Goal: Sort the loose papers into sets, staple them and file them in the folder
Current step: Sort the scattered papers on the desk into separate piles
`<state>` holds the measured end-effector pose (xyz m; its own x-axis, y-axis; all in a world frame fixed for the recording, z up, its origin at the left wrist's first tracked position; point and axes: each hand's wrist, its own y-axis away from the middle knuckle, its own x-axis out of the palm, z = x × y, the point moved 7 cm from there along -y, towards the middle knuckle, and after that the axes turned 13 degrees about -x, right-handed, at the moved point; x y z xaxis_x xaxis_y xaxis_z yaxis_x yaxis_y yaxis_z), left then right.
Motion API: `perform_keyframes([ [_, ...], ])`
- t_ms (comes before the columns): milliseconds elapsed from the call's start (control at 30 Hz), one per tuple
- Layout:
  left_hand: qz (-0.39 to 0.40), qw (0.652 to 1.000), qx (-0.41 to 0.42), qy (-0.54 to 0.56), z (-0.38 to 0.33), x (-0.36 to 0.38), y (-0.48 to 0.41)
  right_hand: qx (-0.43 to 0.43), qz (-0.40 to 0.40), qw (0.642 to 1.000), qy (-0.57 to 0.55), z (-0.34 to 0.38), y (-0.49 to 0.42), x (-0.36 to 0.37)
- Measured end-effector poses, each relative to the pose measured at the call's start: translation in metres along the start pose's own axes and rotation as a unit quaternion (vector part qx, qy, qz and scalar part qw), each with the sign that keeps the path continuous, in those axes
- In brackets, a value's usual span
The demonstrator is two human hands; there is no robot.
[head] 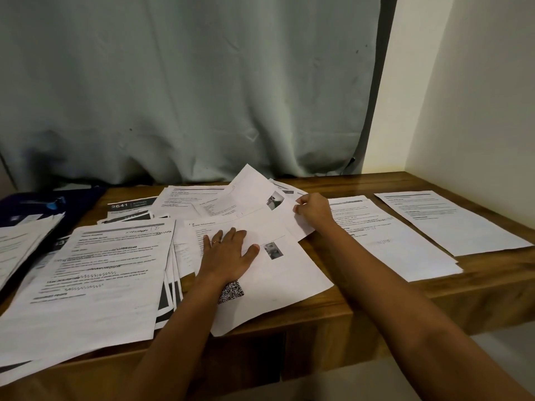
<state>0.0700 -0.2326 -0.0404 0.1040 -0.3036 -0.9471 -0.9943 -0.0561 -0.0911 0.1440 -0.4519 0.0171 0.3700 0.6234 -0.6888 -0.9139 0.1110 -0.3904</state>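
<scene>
— Why is the left grip (228,253) flat on that middle sheet (278,276)?
— Released, fingers straight. I'd judge it pins the loose papers (95,273) by the front edge so nothing slides while the right grip (314,211) pinches the edge of the photo sheet (254,192).
— Bound where?
— Probably the sorted sets (405,247) at the right end of the tabletop (376,290). The folder (43,206) waits at the back-left corner.

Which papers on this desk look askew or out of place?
The middle heap is jumbled, sheets crossing at angles, one sheet tilted up where the right hand pinches it; the two sets farther right lie flat.
</scene>
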Motion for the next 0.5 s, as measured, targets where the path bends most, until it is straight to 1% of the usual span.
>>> perform_keyframes([
  [267,0.009,1.0,0.001,0.0,0.0,-0.001,0.0,-0.015,-0.132,0.991,-0.027,-0.013,0.003,-0.043],
  [433,0.03,0.999,0.008,-0.023,-0.004,-0.005,0.0,0.028,-0.225,0.971,-0.077,-0.048,0.005,-0.094],
  [500,0.028,0.999,0.011,-0.044,-0.012,-0.01,0.002,0.042,-0.258,0.962,-0.077,-0.068,0.008,-0.118],
])
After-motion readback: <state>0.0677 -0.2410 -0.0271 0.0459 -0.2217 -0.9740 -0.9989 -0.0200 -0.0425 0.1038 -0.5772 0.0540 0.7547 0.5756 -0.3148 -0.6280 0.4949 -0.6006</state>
